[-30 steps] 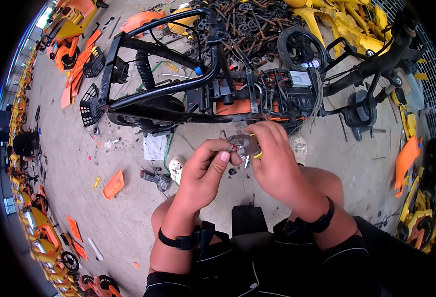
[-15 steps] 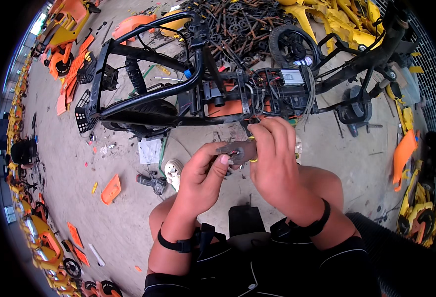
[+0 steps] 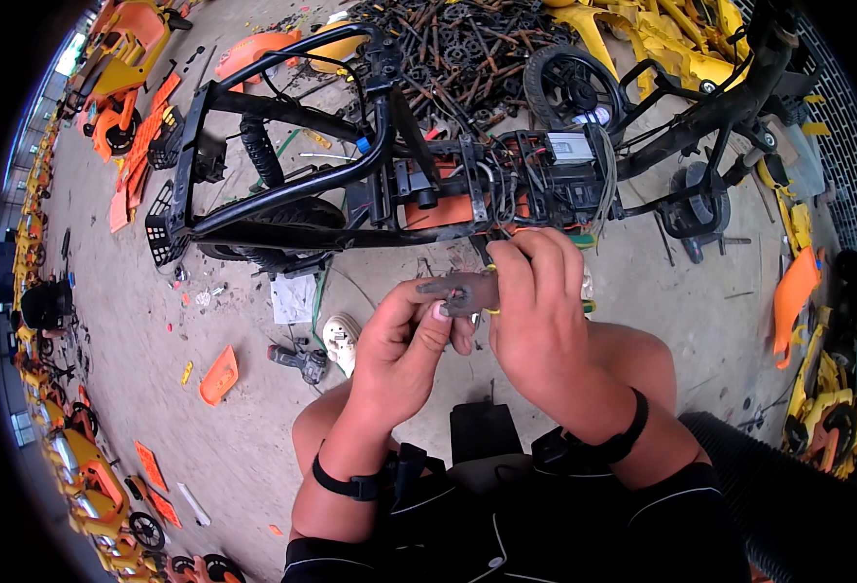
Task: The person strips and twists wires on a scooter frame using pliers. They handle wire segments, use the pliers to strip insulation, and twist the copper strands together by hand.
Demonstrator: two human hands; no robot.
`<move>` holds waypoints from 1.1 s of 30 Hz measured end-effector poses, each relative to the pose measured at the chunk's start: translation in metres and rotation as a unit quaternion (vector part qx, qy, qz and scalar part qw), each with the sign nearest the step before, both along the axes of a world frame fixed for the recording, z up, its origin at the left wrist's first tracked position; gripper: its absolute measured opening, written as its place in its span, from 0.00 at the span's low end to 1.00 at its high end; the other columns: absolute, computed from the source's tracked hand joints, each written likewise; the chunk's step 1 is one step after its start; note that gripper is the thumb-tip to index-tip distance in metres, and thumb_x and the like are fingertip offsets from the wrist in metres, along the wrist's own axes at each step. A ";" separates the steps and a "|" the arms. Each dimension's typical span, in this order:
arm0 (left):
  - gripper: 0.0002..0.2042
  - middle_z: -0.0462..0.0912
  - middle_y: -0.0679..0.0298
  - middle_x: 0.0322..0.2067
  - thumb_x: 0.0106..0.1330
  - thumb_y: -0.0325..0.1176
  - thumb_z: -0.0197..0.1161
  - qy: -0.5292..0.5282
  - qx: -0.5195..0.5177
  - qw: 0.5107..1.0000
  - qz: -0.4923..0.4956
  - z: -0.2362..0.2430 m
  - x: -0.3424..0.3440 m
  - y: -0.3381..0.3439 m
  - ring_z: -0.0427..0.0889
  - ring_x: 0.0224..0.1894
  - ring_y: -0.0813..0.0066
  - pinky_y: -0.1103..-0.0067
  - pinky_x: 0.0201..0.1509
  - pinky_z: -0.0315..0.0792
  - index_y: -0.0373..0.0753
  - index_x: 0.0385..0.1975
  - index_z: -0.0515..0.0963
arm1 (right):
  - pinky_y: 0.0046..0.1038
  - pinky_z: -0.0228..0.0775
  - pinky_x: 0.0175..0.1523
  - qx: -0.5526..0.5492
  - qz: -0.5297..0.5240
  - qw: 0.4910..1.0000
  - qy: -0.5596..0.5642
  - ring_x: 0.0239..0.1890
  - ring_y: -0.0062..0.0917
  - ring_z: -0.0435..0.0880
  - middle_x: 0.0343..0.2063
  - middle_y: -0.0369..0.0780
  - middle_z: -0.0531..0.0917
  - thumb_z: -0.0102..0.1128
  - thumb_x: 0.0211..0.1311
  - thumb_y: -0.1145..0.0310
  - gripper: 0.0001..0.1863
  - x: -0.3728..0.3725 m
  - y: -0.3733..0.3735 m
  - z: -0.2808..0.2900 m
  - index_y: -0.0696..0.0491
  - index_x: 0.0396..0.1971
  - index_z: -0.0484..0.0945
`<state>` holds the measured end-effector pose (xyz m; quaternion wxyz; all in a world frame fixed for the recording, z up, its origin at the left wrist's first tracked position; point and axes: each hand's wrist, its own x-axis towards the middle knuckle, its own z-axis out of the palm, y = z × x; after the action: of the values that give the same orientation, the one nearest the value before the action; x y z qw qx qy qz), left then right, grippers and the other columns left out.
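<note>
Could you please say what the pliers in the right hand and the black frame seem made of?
Pliers: probably bare steel, being dull and grey; their bright green-yellow grips look like plastic or rubber. Frame: likely painted metal, since its black tubes catch glossy highlights.

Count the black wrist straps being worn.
2: one black buckled strap is worn behind the bare left hand, and another black strap behind the bare right hand. Others may be hidden.

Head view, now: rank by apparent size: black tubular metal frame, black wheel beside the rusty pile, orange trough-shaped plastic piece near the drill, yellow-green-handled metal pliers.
1. Frame
2. Wheel
3. Orange piece
Unranked: pliers, partly hidden by the right hand.
</note>
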<state>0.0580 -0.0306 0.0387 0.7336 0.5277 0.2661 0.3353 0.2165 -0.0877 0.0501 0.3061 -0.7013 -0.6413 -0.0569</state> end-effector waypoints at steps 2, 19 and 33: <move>0.10 0.81 0.61 0.34 0.78 0.27 0.51 0.006 -0.032 0.999 0.002 0.001 0.000 -0.001 0.78 0.33 0.80 0.82 0.40 0.75 0.31 0.52 0.72 | 0.44 0.70 0.58 0.002 -0.008 1.000 -0.019 0.54 0.49 0.72 0.48 0.51 0.74 0.60 0.50 0.77 0.24 0.000 0.001 -0.002 0.61 0.50 0.72; 0.09 0.82 0.61 0.35 0.77 0.25 0.53 0.047 0.053 0.995 0.067 -0.004 -0.002 -0.004 0.78 0.32 0.80 0.82 0.38 0.75 0.30 0.50 0.74 | 0.37 0.72 0.54 -0.013 -0.014 0.999 -0.048 0.51 0.42 0.75 0.44 0.45 0.76 0.61 0.50 0.71 0.20 -0.006 0.006 -0.011 0.59 0.46 0.75; 0.06 0.78 0.68 0.29 0.75 0.27 0.57 0.176 0.063 0.978 0.088 0.000 0.004 0.004 0.72 0.29 0.86 0.84 0.32 0.69 0.32 0.46 0.75 | 0.43 0.69 0.50 -0.095 0.056 0.986 0.127 0.43 0.44 0.76 0.35 0.45 0.74 0.64 0.43 0.79 0.17 0.007 0.016 -0.016 0.57 0.37 0.73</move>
<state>0.0619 -0.0266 0.0390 0.6080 0.5982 0.4146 0.3172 0.2237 -0.0713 0.0345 0.3202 -0.6915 -0.6379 0.1110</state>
